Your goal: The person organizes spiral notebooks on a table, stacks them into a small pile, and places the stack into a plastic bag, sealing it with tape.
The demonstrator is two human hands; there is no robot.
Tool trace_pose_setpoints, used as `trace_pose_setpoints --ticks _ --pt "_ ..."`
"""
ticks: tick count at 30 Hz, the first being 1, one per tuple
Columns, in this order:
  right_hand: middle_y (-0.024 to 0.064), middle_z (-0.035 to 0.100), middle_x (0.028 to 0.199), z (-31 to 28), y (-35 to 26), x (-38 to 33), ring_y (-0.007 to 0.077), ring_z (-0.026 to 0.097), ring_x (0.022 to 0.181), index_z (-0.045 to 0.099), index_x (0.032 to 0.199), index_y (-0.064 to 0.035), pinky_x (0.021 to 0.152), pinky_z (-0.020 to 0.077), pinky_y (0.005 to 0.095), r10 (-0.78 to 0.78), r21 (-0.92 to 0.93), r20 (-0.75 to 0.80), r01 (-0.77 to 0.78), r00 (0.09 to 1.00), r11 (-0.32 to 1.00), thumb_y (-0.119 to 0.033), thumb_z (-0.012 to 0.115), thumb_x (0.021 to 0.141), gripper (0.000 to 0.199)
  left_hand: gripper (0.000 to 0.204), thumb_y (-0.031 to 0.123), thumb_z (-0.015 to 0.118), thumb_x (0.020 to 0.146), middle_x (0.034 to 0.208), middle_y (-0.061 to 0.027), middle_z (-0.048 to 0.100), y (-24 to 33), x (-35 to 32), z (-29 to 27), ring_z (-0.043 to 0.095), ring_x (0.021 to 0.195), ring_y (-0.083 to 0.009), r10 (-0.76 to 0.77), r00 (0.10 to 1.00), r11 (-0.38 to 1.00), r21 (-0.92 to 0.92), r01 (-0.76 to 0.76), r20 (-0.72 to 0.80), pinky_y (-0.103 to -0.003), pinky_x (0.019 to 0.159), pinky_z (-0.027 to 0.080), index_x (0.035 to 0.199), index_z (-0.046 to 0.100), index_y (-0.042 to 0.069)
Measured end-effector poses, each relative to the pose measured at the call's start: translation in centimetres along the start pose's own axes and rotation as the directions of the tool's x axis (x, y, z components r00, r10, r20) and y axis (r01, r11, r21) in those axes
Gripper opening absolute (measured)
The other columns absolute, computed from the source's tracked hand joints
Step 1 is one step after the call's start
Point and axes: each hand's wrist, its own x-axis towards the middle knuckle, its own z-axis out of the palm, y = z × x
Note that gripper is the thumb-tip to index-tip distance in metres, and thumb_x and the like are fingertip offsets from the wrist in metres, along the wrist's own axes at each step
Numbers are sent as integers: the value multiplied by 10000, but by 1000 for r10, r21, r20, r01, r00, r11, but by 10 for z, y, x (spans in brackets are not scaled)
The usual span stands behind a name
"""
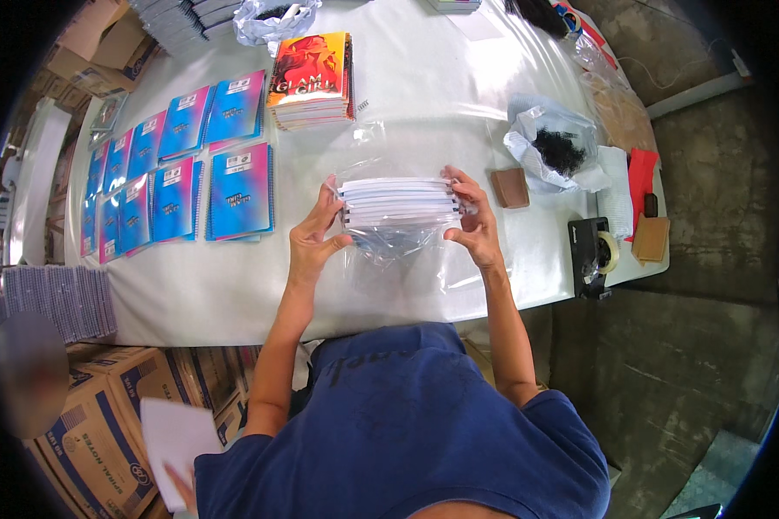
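Between my two hands stands a stack of spiral notebooks (400, 201), its white page edges facing up, with clear plastic film (389, 244) around it. My left hand (318, 232) is closed on the stack's left end, thumb low and fingers higher up. At the right end, my right hand (476, 221) grips it the same way. Loose film bulges out toward me below the stack. The covers of these notebooks are mostly hidden. Just beyond the stack, a pile of notebooks with an orange and red cover (310, 73) lies on the table.
Blue and pink notebooks (241, 192) lie in rows at left. To the right are a bag of black spiral coils (559, 152), a brown block (510, 188) and a tape dispenser (587, 258). Cardboard boxes (112, 432) stand lower left, where another person's hand (180, 486) holds white paper.
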Motion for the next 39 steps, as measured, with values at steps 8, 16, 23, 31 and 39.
trace_pose_setpoints --ticks 8,16,23,31,39 --pt "148 441 1390 4 -46 35 311 368 1324 519 1290 -93 1106 250 453 -131 -222 146 162 981 962 -379 786 704 705 605 125 823 665 1477 -210 306 1 3 -3 306 1372 -320 -6 1000 1000 12 6 1 -409 1100 317 1219 598 30" --pt "111 648 1065 90 -90 137 286 587 1017 616 1159 -109 951 414 410 0 -686 602 517 799 512 -92 719 743 429 591 124 828 657 1477 -218 307 3 7 0 329 1364 -308 -32 999 999 -42 32 5 -397 1097 314 1193 612 -1" --pt "84 681 879 46 -127 128 181 632 841 684 923 -48 788 494 287 -215 -651 298 363 930 667 43 663 758 189 651 100 833 602 1500 -167 294 15 18 -17 333 1365 -315 -20 974 894 439 -83 225 -385 1096 324 1219 624 111" --pt "127 502 1302 -42 -41 19 276 435 1259 636 1057 -64 1061 315 413 4 -169 46 4 999 986 -359 851 615 572 562 155 830 627 1506 -171 287 53 33 43 225 1393 -411 244 930 434 827 -358 275 -454 1098 284 1160 674 242" --pt "167 303 1461 9 -14 6 325 294 1353 460 1321 -97 1094 278 457 -111 -421 67 129 992 898 -524 850 473 1026 392 182 733 785 1496 -253 251 61 13 66 175 1420 -362 448 871 800 527 -288 -203 -463 1112 229 1165 667 111"
